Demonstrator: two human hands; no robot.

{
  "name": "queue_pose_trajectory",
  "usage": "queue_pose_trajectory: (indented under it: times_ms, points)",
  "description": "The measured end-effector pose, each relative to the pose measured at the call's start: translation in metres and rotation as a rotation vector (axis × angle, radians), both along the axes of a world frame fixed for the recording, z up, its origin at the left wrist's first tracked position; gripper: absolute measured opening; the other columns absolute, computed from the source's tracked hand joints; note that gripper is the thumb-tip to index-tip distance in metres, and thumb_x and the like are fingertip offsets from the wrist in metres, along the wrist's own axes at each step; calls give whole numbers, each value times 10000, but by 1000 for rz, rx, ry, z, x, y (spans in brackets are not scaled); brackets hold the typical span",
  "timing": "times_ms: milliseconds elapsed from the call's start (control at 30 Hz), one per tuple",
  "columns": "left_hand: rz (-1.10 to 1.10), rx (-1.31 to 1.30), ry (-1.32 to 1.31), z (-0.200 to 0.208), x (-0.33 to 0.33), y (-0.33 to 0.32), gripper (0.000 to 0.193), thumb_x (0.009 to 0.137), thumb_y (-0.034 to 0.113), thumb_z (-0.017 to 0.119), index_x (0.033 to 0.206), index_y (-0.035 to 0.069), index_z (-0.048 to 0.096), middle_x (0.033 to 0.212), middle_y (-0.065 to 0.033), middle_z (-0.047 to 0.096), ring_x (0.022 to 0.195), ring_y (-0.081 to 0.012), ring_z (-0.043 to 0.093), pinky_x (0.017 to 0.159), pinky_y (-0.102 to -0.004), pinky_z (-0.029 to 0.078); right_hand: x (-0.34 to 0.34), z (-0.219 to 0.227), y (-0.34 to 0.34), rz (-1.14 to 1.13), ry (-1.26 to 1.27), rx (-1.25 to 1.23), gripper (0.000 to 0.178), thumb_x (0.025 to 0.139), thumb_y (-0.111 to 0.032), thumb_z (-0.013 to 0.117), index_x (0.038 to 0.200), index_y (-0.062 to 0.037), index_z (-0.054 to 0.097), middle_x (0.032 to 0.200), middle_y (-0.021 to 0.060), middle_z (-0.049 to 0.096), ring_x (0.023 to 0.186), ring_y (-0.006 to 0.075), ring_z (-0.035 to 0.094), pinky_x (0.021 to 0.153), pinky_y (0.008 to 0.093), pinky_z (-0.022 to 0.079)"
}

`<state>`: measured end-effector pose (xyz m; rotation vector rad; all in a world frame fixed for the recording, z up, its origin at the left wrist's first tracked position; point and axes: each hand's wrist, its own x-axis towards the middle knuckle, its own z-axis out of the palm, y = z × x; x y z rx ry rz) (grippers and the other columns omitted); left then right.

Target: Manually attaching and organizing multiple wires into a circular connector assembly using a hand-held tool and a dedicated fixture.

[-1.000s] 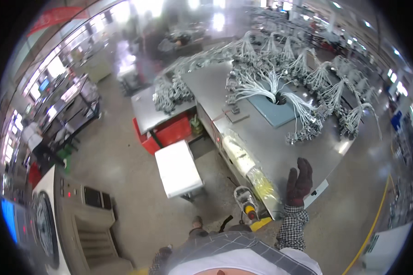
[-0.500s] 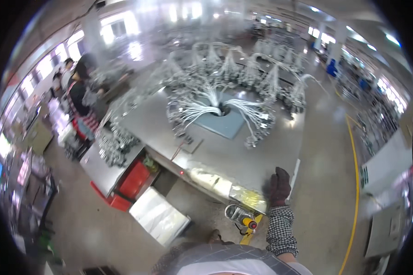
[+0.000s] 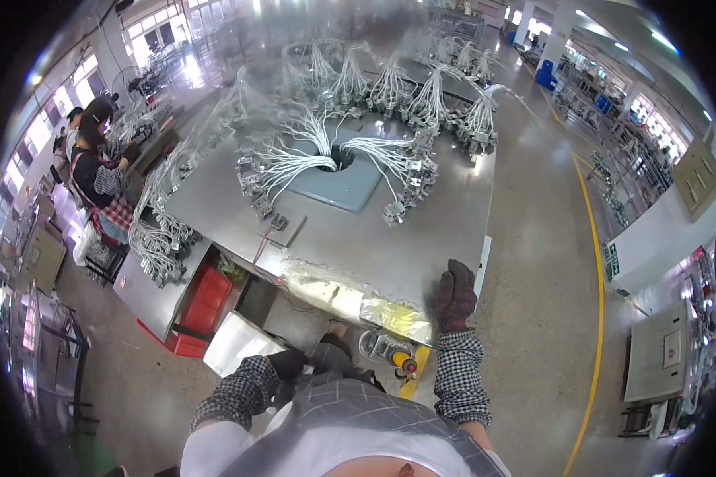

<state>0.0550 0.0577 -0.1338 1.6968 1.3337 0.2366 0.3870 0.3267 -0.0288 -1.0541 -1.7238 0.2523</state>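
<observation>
My right hand [image 3: 457, 298], in a dark red-brown glove, lies on the steel tabletop [image 3: 422, 250] close to its right edge, fingers stretched out and nothing seen in them. Low in front of my body is my left hand [image 3: 288, 364] in a dark glove, beside a white-topped stool or box [image 3: 239, 343]; its fingers are hidden against dark clothing. In the table's middle, white cables [image 3: 298, 165] fan out of a round hole in a blue-grey plate [image 3: 334, 195]. Metal connectors [image 3: 395, 211] end these cables.
More cable bunches [image 3: 390, 83] hang along a rack at the table's far side. A yellow-and-black tool [image 3: 403, 362] sits below the front edge, near clear film [image 3: 398, 316]. Red bins [image 3: 207, 300] stand left under a side table. A co-worker [image 3: 95, 171] stands far left.
My left hand and forearm have come into view at the lower left. The view has shifted, so the table sits further left and higher. My right hand stays on the tabletop.
</observation>
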Motion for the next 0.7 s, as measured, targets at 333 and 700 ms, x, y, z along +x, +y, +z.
queue_pose_trajectory:
  times_ms: [333,700]
  points:
    - [348,121,-146,184,-44,87,340,879,292,702,1135,69,697,960,-158,700,930,-312,673,813,-385,520,6,34,17,109,248,-240,322,1003,-235,527,1203,-2,625,998,77,654,816,139,599,744,283,500]
    - [-282,612,710,266,-165,360,445,754,333,718,1126,96,660,1058,-173,671,997,-382,640,874,-480,498,-247,81,113,784,1304,-1195,302,981,-363,526,995,-65,571,890,51,565,819,207,523,785,367,462]
